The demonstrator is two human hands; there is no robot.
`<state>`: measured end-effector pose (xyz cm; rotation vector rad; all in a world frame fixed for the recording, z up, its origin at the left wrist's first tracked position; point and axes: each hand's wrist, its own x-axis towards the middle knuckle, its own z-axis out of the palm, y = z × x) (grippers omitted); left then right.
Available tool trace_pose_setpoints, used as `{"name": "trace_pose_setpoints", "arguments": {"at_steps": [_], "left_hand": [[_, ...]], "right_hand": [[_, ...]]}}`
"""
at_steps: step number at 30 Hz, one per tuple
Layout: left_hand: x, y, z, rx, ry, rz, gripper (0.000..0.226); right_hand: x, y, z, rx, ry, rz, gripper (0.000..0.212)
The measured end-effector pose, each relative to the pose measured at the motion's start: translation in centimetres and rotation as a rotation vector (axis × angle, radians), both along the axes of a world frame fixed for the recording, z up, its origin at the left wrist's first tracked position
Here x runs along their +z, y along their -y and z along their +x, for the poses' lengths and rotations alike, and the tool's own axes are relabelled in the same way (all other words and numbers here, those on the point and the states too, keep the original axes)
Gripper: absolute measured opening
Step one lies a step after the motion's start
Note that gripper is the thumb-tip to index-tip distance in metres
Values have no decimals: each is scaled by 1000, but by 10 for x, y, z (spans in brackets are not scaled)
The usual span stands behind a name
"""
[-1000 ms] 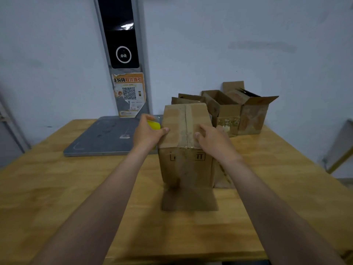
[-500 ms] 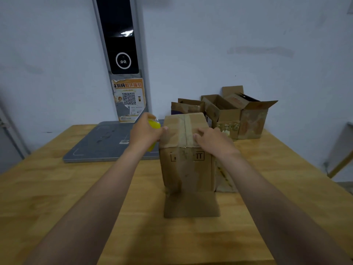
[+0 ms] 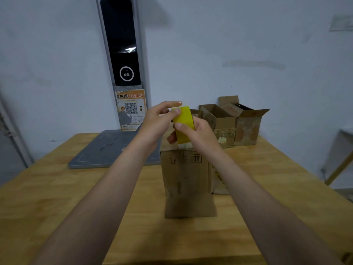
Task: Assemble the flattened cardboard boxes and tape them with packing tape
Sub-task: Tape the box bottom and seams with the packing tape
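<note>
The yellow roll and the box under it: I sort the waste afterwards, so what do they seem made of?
Yellow roll: probably plastic packing tape, smooth with a slight sheen, one even yellow band. Box: brown cardboard, matt and scuffed, with creased flaps and printed handling marks.

A pale wall (image 3: pixel 229 44), scuffed in places, is seen behind a wooden table (image 3: pixel 57 197). A grey panel (image 3: pixel 144 54) with a black screen (image 3: pixel 122 44) is fixed upright on the wall, and a torn poster (image 3: pixel 130 109) with a QR code is stuck below it. A grey mat (image 3: pixel 107 150) is laid flat on the table's far side. The room is evenly lit.
</note>
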<state>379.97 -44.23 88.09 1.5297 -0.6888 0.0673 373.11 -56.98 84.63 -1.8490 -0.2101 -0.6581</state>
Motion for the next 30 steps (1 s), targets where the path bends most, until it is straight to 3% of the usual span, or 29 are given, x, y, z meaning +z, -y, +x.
{"name": "trace_pose_setpoints", "arguments": {"at_steps": [4,7,11,14,18,20,27,30], "left_hand": [[-11,9,-6,43,124,26,27],[-22,17,-8,26,113,2,29],[-32,23,0,-85,-64,-29,36],[-30,17,12,-100,-169,-19,49],[-22,8,18,-66,-33,152,18],[-22,3,23,-16,17,132,7],[-35,-5,25,81,-146,-15,4],[-44,-8,26,135,-200,-49,6]], "right_hand": [[-2,6,-10,98,-93,22,23],[3,13,-14,126,-218,13,31],[2,22,-18,59,-273,-106,21],[-1,26,-20,9,-368,-266,28],[4,30,-22,-12,-400,-418,36],[7,32,-25,-7,-392,-435,39],[11,45,-37,-28,-251,-447,33],[11,60,-40,-38,-293,-513,35]]}}
